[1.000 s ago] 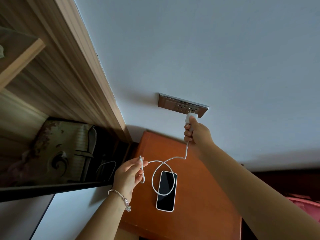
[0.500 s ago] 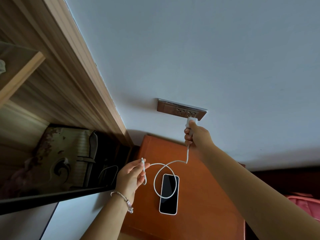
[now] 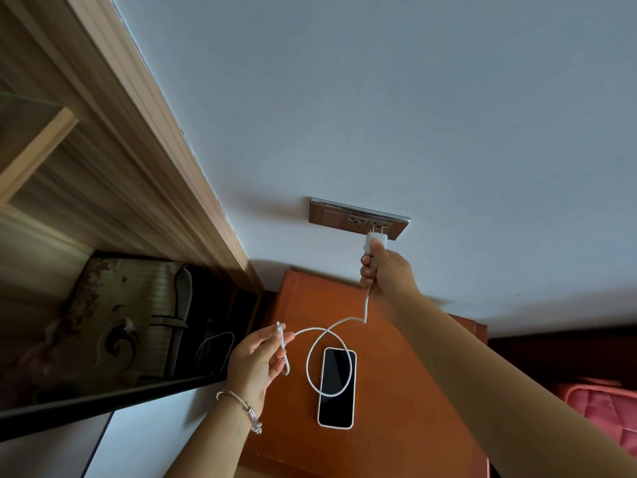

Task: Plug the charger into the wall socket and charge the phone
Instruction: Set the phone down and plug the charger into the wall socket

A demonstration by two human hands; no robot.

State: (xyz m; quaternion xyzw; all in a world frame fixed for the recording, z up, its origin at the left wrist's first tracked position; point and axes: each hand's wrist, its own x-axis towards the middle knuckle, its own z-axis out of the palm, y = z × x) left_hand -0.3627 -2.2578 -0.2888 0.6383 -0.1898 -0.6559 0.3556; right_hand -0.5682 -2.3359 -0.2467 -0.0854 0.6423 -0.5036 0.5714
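A silver wall socket (image 3: pixel 337 219) is set in the pale wall above an orange-brown nightstand (image 3: pixel 396 391). My right hand (image 3: pixel 387 270) grips the white charger plug (image 3: pixel 374 241), its two prongs touching the socket's right outlet. The white cable (image 3: pixel 327 334) drops from the plug, loops over the top of the phone and runs to my left hand (image 3: pixel 256 360), which pinches the cable's connector end (image 3: pixel 281 334). The phone (image 3: pixel 337 388), white-edged with a dark screen, lies face up on the nightstand below the loop.
A wooden shelf unit (image 3: pixel 113 188) slants along the left, with a dark-framed glass panel (image 3: pixel 113 326) below it. A white surface (image 3: pixel 144 439) lies at bottom left. A red quilted fabric (image 3: pixel 599 412) shows at the right edge.
My right hand has kept the plug at the socket's right outlet, prongs against it. My left hand holds the connector end almost unmoved. The view shifted slightly.
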